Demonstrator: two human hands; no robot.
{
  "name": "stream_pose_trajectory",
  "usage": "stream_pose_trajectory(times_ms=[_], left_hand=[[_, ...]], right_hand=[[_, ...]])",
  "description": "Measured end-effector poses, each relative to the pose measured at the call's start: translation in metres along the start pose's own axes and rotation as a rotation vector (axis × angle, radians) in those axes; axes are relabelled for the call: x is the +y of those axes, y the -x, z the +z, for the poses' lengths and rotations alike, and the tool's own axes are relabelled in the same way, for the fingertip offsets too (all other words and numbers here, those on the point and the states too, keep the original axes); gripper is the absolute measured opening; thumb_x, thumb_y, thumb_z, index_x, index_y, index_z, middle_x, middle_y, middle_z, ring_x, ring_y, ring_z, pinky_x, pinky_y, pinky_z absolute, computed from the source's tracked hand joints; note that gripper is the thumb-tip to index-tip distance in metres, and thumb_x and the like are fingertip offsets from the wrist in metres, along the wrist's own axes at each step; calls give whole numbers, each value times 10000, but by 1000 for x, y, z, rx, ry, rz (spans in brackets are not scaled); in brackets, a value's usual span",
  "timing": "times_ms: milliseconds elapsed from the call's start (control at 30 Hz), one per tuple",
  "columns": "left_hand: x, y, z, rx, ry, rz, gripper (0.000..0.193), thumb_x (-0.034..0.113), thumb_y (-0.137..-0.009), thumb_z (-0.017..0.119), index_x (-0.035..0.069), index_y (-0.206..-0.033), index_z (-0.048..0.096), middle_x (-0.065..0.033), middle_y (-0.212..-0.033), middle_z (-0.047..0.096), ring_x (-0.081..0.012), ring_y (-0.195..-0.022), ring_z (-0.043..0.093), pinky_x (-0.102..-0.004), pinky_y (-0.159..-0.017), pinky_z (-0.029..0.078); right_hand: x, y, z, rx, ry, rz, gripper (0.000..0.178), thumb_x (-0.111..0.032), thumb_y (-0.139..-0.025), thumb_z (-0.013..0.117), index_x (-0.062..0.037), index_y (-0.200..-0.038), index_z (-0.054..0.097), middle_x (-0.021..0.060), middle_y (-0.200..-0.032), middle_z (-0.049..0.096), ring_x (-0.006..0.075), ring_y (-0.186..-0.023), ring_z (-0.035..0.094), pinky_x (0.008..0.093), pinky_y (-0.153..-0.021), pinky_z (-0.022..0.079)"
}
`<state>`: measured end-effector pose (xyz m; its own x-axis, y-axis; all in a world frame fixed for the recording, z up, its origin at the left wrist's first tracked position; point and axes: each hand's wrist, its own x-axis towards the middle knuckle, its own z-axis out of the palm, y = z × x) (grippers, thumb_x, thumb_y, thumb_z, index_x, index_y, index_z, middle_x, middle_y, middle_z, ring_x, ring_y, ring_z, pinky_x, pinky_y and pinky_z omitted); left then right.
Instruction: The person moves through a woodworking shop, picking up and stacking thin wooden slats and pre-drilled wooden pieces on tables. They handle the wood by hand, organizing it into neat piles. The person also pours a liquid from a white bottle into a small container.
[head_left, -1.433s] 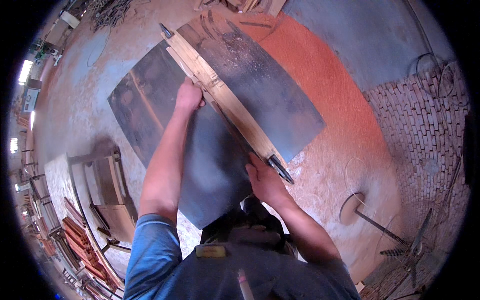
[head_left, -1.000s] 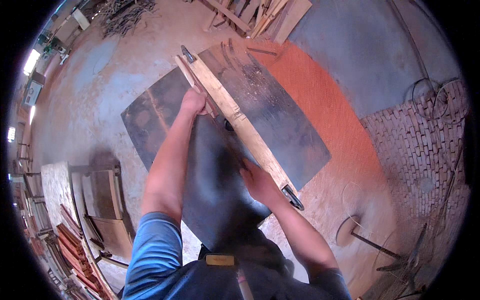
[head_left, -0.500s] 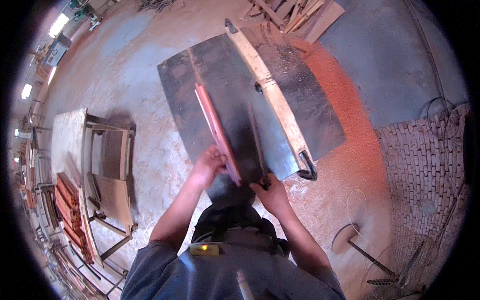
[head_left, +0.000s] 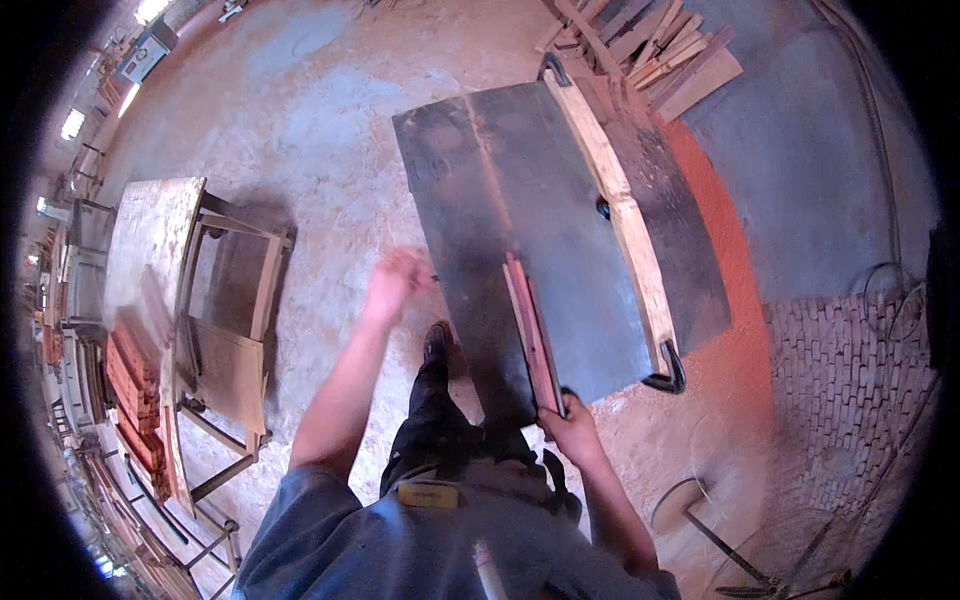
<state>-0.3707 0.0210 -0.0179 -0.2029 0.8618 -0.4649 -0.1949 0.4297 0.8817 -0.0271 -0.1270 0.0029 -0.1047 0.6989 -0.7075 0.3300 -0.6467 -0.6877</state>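
Note:
A narrow reddish wooden strip (head_left: pixel 542 362) with a paler strip along its left side lies lengthwise on a dark metal tabletop (head_left: pixel 455 190). At its near end, by the table's front edge, my right hand (head_left: pixel 568 428) is closed around it. The dark slim bar seen earlier in that hand cannot be made out clearly. My left hand (head_left: pixel 397 282) hangs off the table's left side, away from the strip, its fingers smeared by motion. To the strip's right, a pale wooden fence (head_left: pixel 632 230) crosses the tabletop, held by a black clamp (head_left: pixel 670 370) at its near end.
A wooden-topped stand (head_left: pixel 150 230) is on the left, with stacked reddish wood pieces (head_left: pixel 138 405) beside it. Offcuts (head_left: pixel 665 60) are heaped beyond the table. Orange sawdust (head_left: pixel 715 220) lies along its right side. A round-ended stand (head_left: pixel 680 505) is at lower right.
My left hand has let go of the reddish strip and swung out left. My right hand now grips the strip's near end. My body has shifted left, so the table appears further right.

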Motion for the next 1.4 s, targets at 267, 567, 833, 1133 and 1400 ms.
stream_pose_trajectory(times_ms=[267,567,833,1133,1400], left_hand=[[-47,-274,-81,77,-388,-213,498,442,-952,498,40,-1246,522,-153,-981,589,-254,-676,642,-369,-545,551],[-87,-345,-62,-82,283,-395,224,249,-895,557,86,-744,586,-31,-566,526,-185,-431,495,-326,-393,415],[-30,-271,-64,101,284,-429,280,294,-942,508,48,-844,597,-61,-660,575,-178,-550,555,-321,-455,425],[15,31,-32,-477,103,-237,410,313,-934,577,46,-1245,553,-39,-978,660,-130,-857,624,-264,-701,496],[-26,134,-10,-142,566,-77,258,97,-888,615,17,-1131,581,-76,-1040,645,-203,-967,609,-348,-887,481]], right_hand=[[-38,29,49,208,-156,168,190,-144,-879,662,5,-957,574,15,-743,602,78,-622,543,240,-553,452],[-97,29,88,288,-275,250,197,-149,-924,633,6,-1009,546,9,-710,570,74,-614,514,232,-557,425],[-117,23,92,201,-277,172,157,-187,-941,575,-39,-943,526,40,-743,610,78,-596,531,227,-520,427],[-109,-10,93,-110,-280,-102,193,-171,-943,528,-16,-1057,515,44,-806,612,92,-616,537,250,-545,449],[-78,-9,105,-190,265,-462,178,-164,-943,535,-21,-1040,581,23,-761,587,99,-595,532,274,-543,467]])
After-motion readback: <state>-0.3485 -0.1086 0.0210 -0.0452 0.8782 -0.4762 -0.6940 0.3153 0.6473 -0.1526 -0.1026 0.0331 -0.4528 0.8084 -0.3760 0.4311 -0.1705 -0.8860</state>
